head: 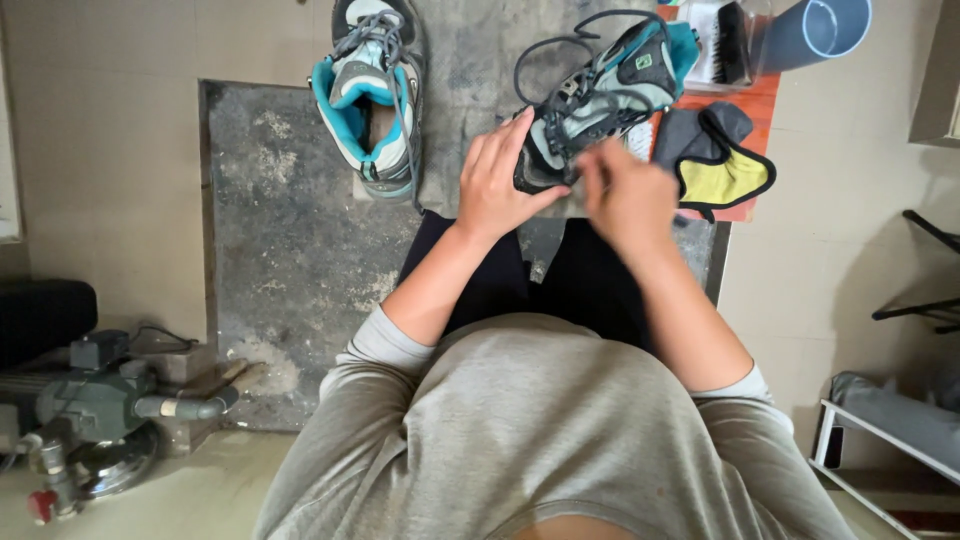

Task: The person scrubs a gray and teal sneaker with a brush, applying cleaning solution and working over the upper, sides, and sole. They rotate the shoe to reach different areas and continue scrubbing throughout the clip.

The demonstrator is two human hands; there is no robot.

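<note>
Shoe held over the lap, left hand on its near left side, right hand just right of that. Second shoe to the left on the mat. Cloth right of the held shoe; brush and cup beyond it. Machine near left; rack near right.

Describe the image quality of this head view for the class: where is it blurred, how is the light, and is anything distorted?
Head view: the right hand is motion-blurred, while the left hand and the held shoe look sharp; lighting is soft and even, with faint shadows and no strong glare; the wide lens bends the edges slightly.
</note>
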